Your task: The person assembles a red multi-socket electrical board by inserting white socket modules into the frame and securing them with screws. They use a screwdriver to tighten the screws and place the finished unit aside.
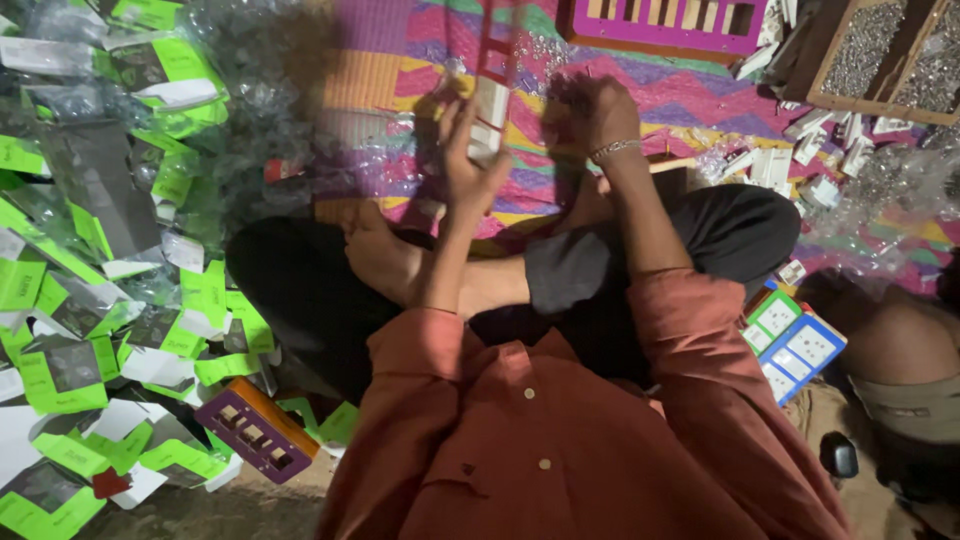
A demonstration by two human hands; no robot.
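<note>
I sit cross-legged on a bright striped mat [690, 95], in a rust-coloured shirt and dark trousers. My left hand [465, 150] grips a small white switch part [490, 115] that hangs from a red strip [495, 40] running up out of the frame. My right hand [595, 110], with a metal bracelet at the wrist, is closed just to the right of that part, above my bare foot; motion blur hides whether it holds anything.
Green-and-white cards in clear plastic packs [90, 290] lie heaped at the left. A purple switch frame [258, 430] lies by my knee. A magenta tray [665, 22] and a wooden box of metal parts [880, 55] stand ahead. Boxed switches [795, 345] lie beside another person's leg [900, 350].
</note>
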